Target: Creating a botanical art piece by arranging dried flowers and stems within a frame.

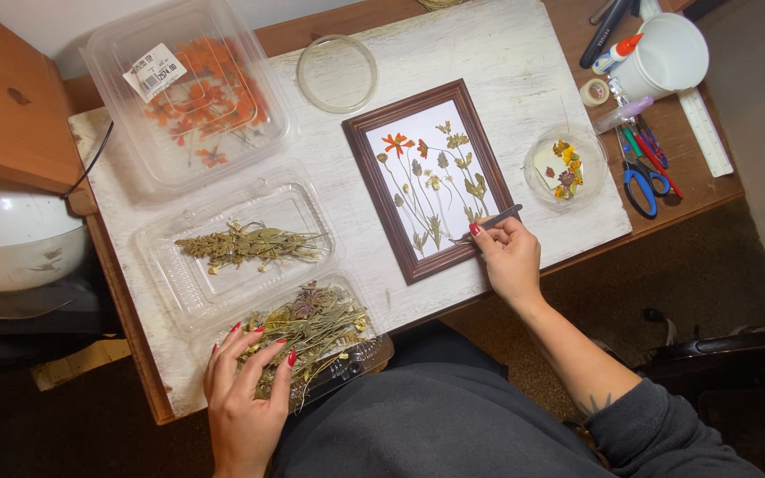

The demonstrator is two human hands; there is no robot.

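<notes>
Whitewashed board (506,80): tweezers (487,221) are pinched in the closed right hand (511,261) over the framed pressed-flower picture (431,177), for fine placement, while dried stems in 1 clear tray (312,323) are steadied under the spread, empty left hand (245,389).

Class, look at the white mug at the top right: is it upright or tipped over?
Upright. The white mug shows its round open mouth to the overhead camera, and a glue bottle stands inside it.

A single head-worn camera looks steeply down, from fairly close above, at the white board (506,62); the board sits turned askew, the person's lap below it in the picture.
</notes>
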